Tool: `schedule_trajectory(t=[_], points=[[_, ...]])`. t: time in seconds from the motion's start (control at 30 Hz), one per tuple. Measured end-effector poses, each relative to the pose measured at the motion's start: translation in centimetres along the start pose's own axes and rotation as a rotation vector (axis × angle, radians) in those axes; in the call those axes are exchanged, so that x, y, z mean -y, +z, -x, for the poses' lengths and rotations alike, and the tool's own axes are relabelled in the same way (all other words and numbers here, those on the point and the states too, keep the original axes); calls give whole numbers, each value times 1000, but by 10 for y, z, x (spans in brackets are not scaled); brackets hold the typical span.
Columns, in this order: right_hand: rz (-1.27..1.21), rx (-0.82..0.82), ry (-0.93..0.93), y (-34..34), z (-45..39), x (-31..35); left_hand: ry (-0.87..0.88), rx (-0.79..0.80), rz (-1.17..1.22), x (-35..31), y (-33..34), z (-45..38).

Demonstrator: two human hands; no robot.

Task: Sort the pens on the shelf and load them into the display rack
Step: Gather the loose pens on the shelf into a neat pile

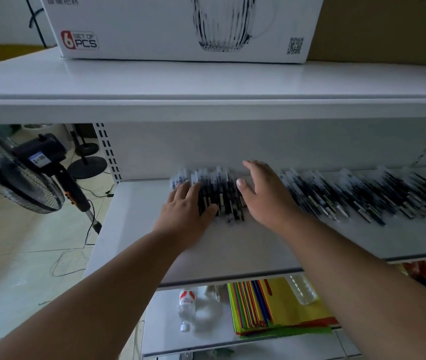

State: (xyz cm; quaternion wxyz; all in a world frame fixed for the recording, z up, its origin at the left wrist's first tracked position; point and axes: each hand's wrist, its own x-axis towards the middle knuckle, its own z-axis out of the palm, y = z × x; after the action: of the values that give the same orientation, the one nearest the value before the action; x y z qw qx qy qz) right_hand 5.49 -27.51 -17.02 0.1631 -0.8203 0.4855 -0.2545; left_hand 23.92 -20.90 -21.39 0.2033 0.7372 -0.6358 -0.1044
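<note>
Left hand (pixel 186 206) and right hand (pixel 263 193) spread open, flanking small batch of slim black-and-clear plastic pens (pixel 219 196) on white metal shelf (pixel 139 229), larger blurred heap (pixel 362 196) right; light, stiff, apparently roll-prone; best gathered mid-barrel.

Bare shelf (pixel 232 250) front — pens (pixel 362 196) behind

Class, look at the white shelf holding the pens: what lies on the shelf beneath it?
On the lower shelf lie two water bottles and a stack of coloured sheets. Its back is covered by the pen shelf.
</note>
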Motion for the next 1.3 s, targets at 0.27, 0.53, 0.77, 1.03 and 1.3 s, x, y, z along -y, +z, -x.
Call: schedule_trajectory(t=[0.27, 0.53, 0.77, 1.03, 1.3], points=[[87, -57, -18, -39, 20, -16, 206, -44, -49, -44, 4, 11], [125, -98, -2, -86, 20, -75, 275, 29, 89, -122, 38, 4], [153, -5, 13, -115, 4, -148, 37, 76, 105, -171, 83, -23], [159, 287, 60, -87, -4, -206, -87, 60, -40, -189, 109, -49], [111, 283, 28, -80, -10, -214, -159, -104, -21, -194, 107, -51]])
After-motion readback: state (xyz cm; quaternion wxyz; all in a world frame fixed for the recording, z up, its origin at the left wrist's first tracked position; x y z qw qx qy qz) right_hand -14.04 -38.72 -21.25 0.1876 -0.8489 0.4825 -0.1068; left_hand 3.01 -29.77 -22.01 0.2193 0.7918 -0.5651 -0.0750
